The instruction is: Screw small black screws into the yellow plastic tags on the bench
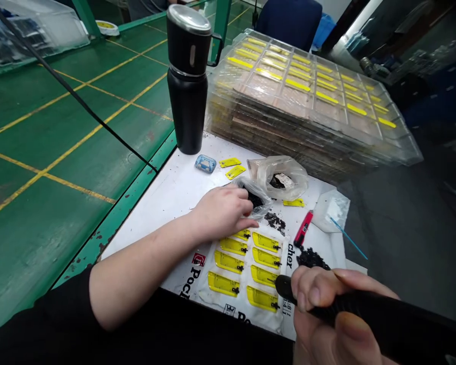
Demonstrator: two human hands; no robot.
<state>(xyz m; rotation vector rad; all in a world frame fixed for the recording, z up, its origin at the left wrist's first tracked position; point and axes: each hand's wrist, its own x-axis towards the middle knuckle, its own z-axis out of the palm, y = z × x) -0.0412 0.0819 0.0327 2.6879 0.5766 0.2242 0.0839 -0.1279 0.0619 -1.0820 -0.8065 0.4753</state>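
My left hand (226, 210) is at the mouth of a clear plastic bag (264, 208) holding small black parts. Its thumb stands apart from the curled fingers, whose tips are partly hidden. In my closed right hand (327, 299) is a black electric screwdriver (399, 322), its nose over the right column of yellow plastic pieces (264, 274). These pieces lie in two columns on a white printed cloth pad (245, 299), each with a small black part at its right end. Loose black parts (312, 258) lie beside the pad.
Behind the bag are another bag (283, 177), yellow tags (234, 172) and a small blue case (205, 163). A black tumbler (188, 106) stands at the back left. A red utility knife (304, 228) lies on the right. Stacked clear trays (311, 101) rise behind the table.
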